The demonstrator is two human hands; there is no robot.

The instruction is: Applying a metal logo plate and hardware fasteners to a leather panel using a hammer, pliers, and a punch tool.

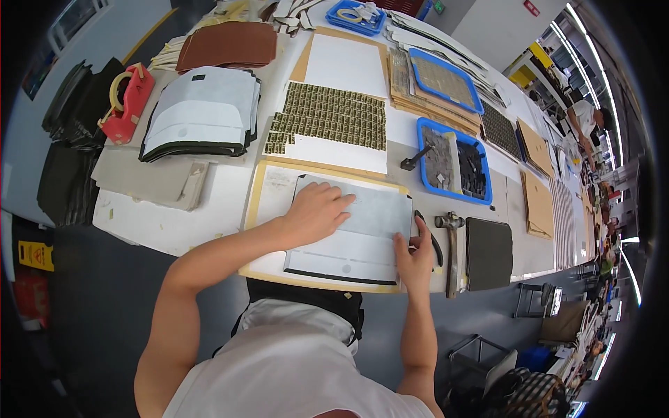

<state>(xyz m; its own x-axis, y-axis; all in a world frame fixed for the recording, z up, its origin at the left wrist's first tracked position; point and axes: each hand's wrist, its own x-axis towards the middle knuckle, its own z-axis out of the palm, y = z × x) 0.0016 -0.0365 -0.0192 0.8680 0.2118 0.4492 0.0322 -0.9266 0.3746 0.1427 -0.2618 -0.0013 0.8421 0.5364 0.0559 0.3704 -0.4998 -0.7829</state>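
A long white counter [209, 209] is stretching down a workshop hall, crowded with cut sheet materials. The left hand [317, 209] is lying spread and flat, pressing on a grey-and-white panel with a dark lower edge [362, 240]; the right hand [416, 258] is resting at the panel's right edge, fingers pressing down on it. The panel is lying on a tan-edged board [259, 195] at the counter's near edge. Just to the right, black-handled scissors [437, 244], a metal hammer [451, 251] and a dark textured square [488, 252] are lying. Beyond, a blue tray [481, 174] is holding grey and black pieces; another blue tray [446, 81] is holding a woven mat. Rows of small olive tags [331, 115] are covering a white sheet. Farther left, a stack of white panels [202, 111], brown leather sheets [226, 43] and a red tape dispenser [129, 101] are sitting. A yellow sign [36, 255] is showing low at left.
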